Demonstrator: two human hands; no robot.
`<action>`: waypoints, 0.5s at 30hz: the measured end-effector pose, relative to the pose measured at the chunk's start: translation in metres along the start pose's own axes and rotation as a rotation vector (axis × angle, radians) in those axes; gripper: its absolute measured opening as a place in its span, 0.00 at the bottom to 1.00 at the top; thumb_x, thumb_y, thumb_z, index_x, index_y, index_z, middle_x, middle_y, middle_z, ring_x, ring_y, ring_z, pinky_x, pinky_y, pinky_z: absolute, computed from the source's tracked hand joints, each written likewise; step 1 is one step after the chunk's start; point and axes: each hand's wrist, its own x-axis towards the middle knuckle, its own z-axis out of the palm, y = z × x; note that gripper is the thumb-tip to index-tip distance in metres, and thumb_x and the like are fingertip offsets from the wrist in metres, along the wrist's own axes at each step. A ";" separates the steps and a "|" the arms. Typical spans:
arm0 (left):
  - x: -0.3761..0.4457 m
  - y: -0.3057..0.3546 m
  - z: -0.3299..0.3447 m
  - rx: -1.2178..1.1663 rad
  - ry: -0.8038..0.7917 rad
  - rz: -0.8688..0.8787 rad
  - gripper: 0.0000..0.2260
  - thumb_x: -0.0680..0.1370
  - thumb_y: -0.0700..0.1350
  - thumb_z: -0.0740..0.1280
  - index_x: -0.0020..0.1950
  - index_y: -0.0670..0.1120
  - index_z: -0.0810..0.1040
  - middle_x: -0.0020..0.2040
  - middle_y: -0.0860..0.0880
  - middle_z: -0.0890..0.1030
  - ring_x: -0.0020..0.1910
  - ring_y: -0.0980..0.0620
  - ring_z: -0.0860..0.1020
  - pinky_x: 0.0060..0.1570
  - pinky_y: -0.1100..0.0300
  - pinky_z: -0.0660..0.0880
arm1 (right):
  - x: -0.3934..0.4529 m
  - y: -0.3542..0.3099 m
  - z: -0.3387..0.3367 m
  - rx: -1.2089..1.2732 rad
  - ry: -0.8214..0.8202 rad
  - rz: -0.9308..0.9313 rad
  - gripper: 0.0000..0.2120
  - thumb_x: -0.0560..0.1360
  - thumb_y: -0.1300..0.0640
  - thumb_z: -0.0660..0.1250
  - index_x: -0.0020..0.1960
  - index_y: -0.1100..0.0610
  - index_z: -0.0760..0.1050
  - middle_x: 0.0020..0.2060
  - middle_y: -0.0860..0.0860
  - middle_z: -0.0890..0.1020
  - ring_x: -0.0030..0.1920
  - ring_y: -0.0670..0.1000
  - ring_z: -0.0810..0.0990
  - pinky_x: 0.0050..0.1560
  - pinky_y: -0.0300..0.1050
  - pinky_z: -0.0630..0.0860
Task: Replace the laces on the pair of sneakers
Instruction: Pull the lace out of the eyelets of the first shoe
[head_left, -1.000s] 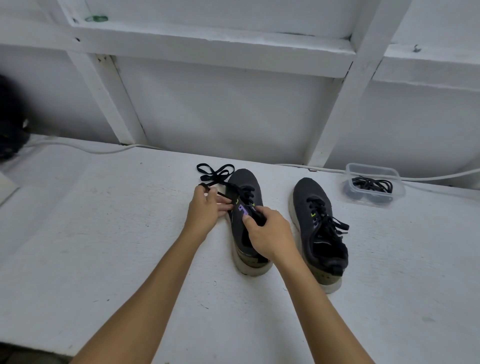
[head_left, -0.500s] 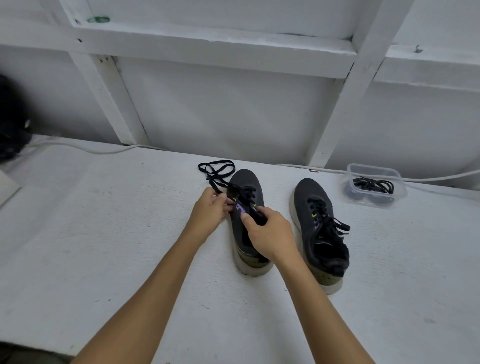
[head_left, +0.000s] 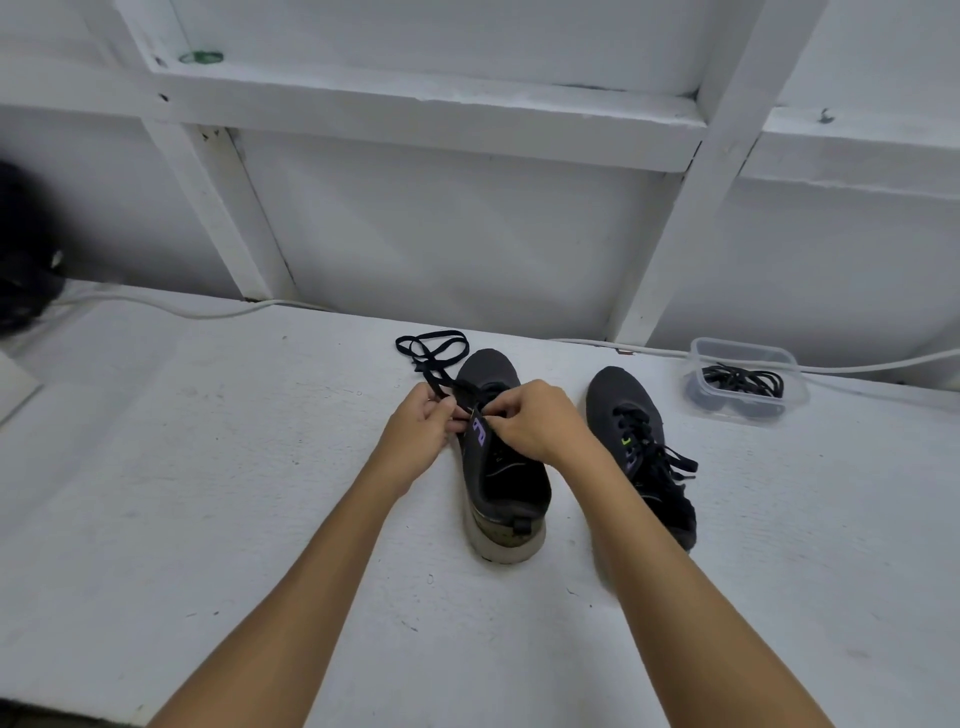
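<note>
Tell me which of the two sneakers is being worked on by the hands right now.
The left sneaker: both hands grip its lace, while the right sneaker sits untouched, fully laced.

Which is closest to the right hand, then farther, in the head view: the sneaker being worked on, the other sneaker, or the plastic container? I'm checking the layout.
1. Sneaker being worked on, under the right hand.
2. Other sneaker, to its right.
3. Plastic container, far right by the wall.
</note>
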 end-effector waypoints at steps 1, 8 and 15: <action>0.000 0.000 0.000 0.002 -0.001 -0.001 0.07 0.85 0.46 0.59 0.55 0.43 0.73 0.50 0.51 0.84 0.44 0.61 0.83 0.44 0.63 0.77 | 0.002 0.001 0.002 -0.007 0.008 -0.008 0.09 0.78 0.53 0.69 0.55 0.48 0.86 0.40 0.43 0.82 0.44 0.47 0.78 0.49 0.42 0.76; 0.000 -0.007 -0.004 0.046 -0.069 0.049 0.05 0.82 0.47 0.66 0.55 0.53 0.81 0.50 0.54 0.84 0.51 0.58 0.82 0.53 0.61 0.78 | 0.006 0.002 0.018 0.010 -0.007 -0.004 0.06 0.81 0.56 0.63 0.49 0.49 0.78 0.46 0.49 0.82 0.48 0.53 0.80 0.53 0.50 0.79; 0.000 -0.007 -0.005 0.011 -0.076 0.036 0.04 0.79 0.48 0.71 0.52 0.54 0.86 0.49 0.53 0.86 0.50 0.54 0.82 0.53 0.56 0.78 | 0.009 0.005 0.023 0.009 0.039 -0.045 0.07 0.81 0.57 0.63 0.46 0.48 0.76 0.46 0.48 0.80 0.47 0.53 0.78 0.52 0.53 0.79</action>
